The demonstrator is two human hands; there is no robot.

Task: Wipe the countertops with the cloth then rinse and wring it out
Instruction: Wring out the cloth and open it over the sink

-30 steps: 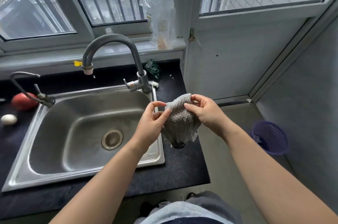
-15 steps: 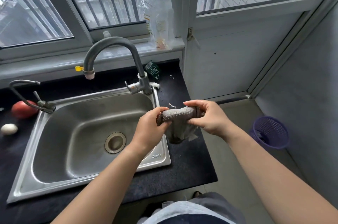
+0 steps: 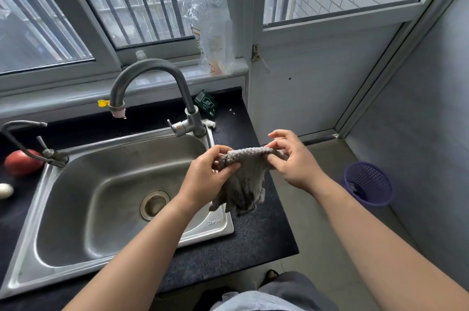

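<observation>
Since half a second ago, the cloth [image 3: 245, 178] has been stretched out wider between the two hands, and the right hand [image 3: 295, 163] has been moved a bit further to the right. One top corner of the gray cloth is pinched by the left hand [image 3: 206, 178], with the thumb and fingers closed tight on it. The other top corner is pinched by the right hand, with the thumb and first fingers pressed on the cloth while the other fingers are lifted and spread a little. The top edge is pulled into a bumpy roll between the hands, and the rest of the cloth is left hanging down in loose folds. The cloth is held up in the air, over the right rim of the metal sink [image 3: 220, 224] and the dark countertop [image 3: 253, 237] beside it. No water is seen coming from the big curved tap [image 3: 149, 74] behind the sink. A small thin tap [image 3: 22, 138] is fixed at the sink's left corner. A red fruit [image 3: 21, 162] and a white egg-like thing [image 3: 5, 190] are seen on the counter at the far left. A purple basket [image 3: 368, 183] is seen on the floor to the right, well apart from the hands.
</observation>
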